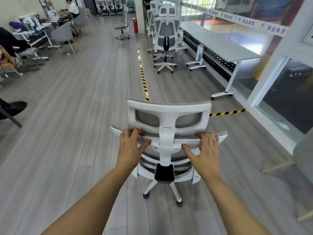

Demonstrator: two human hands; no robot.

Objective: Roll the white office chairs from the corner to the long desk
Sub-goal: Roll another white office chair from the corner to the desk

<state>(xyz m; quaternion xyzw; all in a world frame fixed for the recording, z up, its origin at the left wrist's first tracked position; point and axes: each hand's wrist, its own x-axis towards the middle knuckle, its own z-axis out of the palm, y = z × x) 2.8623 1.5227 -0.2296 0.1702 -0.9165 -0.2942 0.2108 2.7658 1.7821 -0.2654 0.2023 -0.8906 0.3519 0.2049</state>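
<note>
A white office chair (166, 136) with grey mesh and a headrest stands right in front of me, seen from behind. My left hand (130, 146) grips the top edge of its backrest left of the centre post. On the right side of that edge, my right hand (204, 150) holds on the same way. The long grey desk (220, 46) on white legs runs along the glass wall at the right. A row of white office chairs (166, 39) stands beside its far half.
Yellow-black tape (143, 78) marks the floor ahead and to the right. A lone white chair (123, 26) and a red extinguisher (135, 25) stand farther back. Grey chairs, tables and a seated person (72, 9) fill the left. A grey chair (303, 160) is close right.
</note>
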